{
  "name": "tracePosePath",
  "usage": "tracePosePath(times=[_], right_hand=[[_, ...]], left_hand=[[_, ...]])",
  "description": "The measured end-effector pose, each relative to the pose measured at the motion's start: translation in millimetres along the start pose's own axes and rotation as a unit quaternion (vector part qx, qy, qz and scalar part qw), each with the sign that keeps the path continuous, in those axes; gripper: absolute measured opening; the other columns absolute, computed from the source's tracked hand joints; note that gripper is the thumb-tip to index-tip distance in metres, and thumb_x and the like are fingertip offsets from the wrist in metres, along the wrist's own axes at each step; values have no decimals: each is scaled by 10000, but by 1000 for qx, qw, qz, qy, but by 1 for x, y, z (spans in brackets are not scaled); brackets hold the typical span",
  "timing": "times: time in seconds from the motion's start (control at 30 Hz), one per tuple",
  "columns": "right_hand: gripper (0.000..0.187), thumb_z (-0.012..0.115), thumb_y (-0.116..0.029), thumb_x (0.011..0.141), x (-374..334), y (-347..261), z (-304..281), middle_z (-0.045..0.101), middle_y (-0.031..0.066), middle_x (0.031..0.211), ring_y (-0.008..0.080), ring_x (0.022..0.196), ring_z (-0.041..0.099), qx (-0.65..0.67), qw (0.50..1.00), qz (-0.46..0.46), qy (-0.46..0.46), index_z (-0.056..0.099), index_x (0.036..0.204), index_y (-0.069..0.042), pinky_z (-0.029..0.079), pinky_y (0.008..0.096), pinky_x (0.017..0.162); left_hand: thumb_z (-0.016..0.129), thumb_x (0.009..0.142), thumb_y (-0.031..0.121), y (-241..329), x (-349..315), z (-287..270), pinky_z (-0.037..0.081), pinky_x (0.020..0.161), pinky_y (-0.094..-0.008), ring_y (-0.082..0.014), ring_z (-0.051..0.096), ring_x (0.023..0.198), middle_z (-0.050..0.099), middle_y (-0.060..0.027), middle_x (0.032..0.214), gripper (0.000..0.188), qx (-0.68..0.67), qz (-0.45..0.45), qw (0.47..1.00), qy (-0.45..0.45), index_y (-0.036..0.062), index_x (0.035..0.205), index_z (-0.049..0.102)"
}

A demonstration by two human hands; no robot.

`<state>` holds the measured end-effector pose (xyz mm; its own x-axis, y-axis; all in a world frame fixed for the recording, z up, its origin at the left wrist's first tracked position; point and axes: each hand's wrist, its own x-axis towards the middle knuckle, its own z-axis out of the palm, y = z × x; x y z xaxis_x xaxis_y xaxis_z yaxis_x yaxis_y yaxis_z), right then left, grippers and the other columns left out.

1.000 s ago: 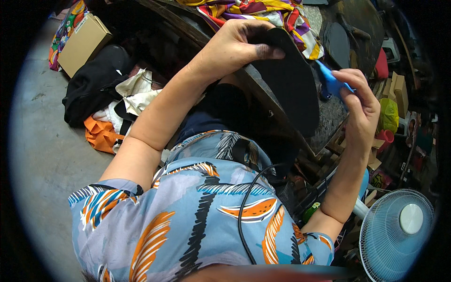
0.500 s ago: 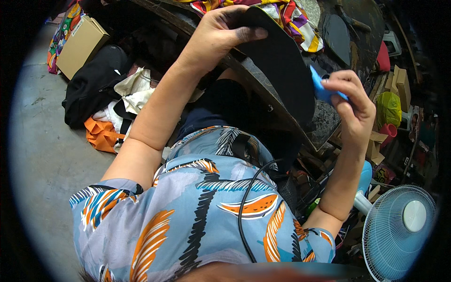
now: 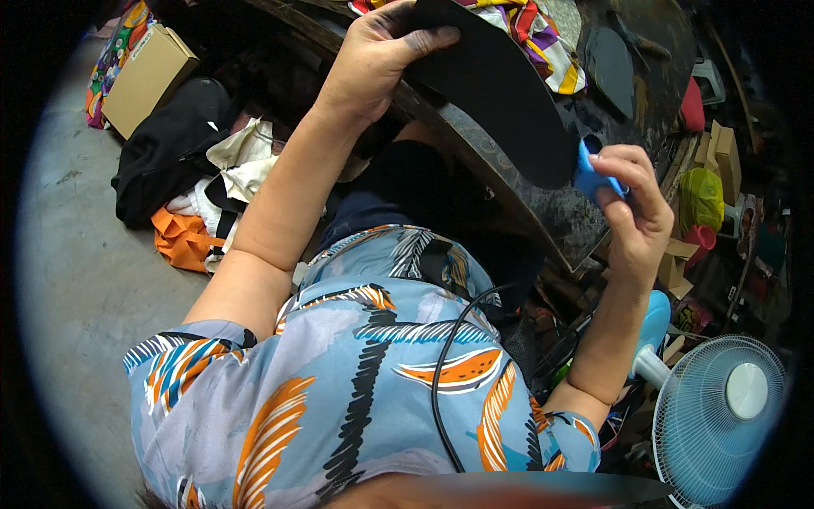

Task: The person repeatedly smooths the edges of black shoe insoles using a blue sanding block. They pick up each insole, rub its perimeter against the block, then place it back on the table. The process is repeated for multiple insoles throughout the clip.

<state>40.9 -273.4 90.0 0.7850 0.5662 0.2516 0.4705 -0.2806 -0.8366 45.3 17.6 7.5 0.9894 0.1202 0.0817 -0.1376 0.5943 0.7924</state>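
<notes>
So I'm looking at a dark bench [image 3: 564, 225] at 1 o'clock, fan [image 3: 716, 424] at 4. Black sole [image 3: 500, 93] is held up over the bench, also 1ish. Left hand [image 3: 377, 64], at 12, has its far end pinched thumb-to-fingers. Right hand [image 3: 636, 191], 2 o'clock, is half curled, fingertips nipping a blue scrap [image 3: 587, 180] by the sole's near end; can't tell if they touch.

Plain black sheet [image 3: 504, 97], blue scrap [image 3: 588, 180]

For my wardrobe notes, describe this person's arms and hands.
Short sleeves, blue-grey with orange, black and white patterning, leave both forearms bare. The left hand and right hand wear no gloves; dark smudges mark the left thumb. A black cable runs down the shirt front.
</notes>
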Motion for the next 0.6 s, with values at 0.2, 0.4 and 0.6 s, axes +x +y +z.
tracePosePath(times=[0.2,0.4,0.6], right_hand=[[279,550,24,731,-7,6,-1,584,94,1004,163,957,542,68,996,39,42,673,982,11,411,275,860],[298,626,-2,819,-1,6,2,570,74,1079,163,1025,533,86,985,63,139,620,1117,10,401,296,932],[264,633,1,835,19,-3,11,560,59,1051,144,1005,537,25,992,23,120,619,1099,-4,415,275,907]], left_hand=[[655,863,123,1,-6,-6,573,823,-315,-187,676,903,665,-125,1014,293,-8,-48,996,73,-27,1101,576],[612,879,125,-8,-19,13,572,762,-350,-202,675,845,657,-123,1010,304,-178,-237,948,114,-29,1136,560],[562,920,115,-2,-18,23,596,563,-184,-159,663,741,611,-115,886,206,-290,-284,905,127,-54,1037,546]])
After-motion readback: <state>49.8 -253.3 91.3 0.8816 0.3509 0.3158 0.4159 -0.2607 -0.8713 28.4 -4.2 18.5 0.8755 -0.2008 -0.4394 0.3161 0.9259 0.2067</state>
